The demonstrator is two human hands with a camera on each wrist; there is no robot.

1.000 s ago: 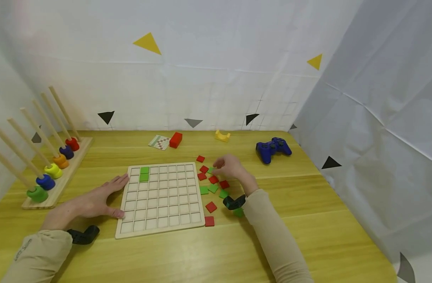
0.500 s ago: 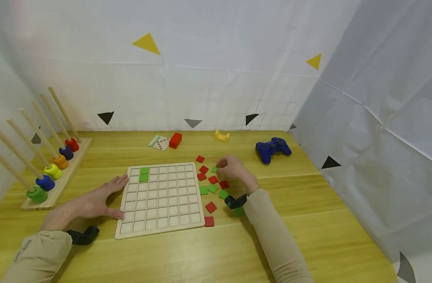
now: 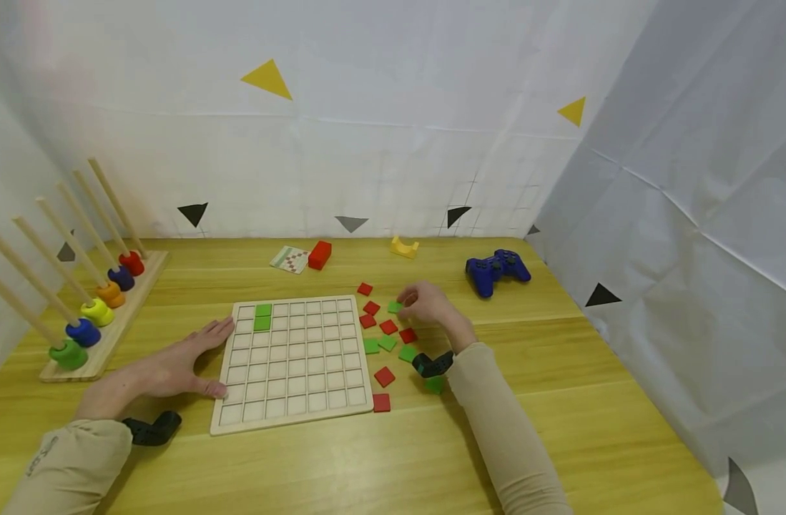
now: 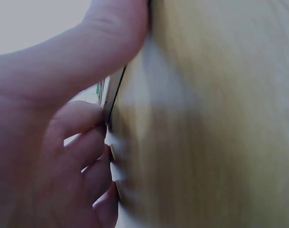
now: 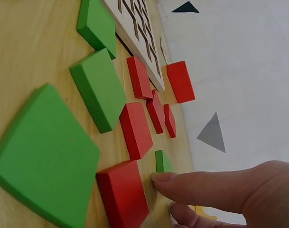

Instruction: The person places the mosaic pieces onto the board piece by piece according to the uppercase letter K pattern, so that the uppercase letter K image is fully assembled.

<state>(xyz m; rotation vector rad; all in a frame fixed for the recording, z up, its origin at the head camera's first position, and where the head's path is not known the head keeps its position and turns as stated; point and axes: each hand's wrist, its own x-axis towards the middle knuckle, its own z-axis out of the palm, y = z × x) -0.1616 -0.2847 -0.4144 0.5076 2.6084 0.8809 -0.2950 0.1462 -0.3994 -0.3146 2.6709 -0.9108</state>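
My left hand [image 3: 174, 365] rests spread at the left edge of a pale wooden grid board [image 3: 365, 386], its thumb over the board's lower left border. Two green square tiles [image 3: 262, 317] sit one below the other in the board's upper left cells. To the right of the board, my right hand [image 3: 428, 306] pinches the edge of a loose green tile [image 3: 395, 307] between thumb and fingers, low at the table. The right wrist view shows the thumb [image 5: 206, 187] overlapping that tile, with the other fingers partly hidden below it.
Loose red tiles [image 3: 384, 376] and green tiles [image 3: 407, 353] lie scattered between board and right forearm. Behind are a patterned card [image 3: 290, 259], a red block [image 3: 320, 254], a yellow curved piece [image 3: 404, 248] and a blue game controller [image 3: 497, 270]. A peg stand [image 3: 135, 293] with coloured rings is left.
My right hand has shifted slightly right, and the green tile at its fingertips has moved right with it, away from the red tiles. The left hand and board have stayed put.
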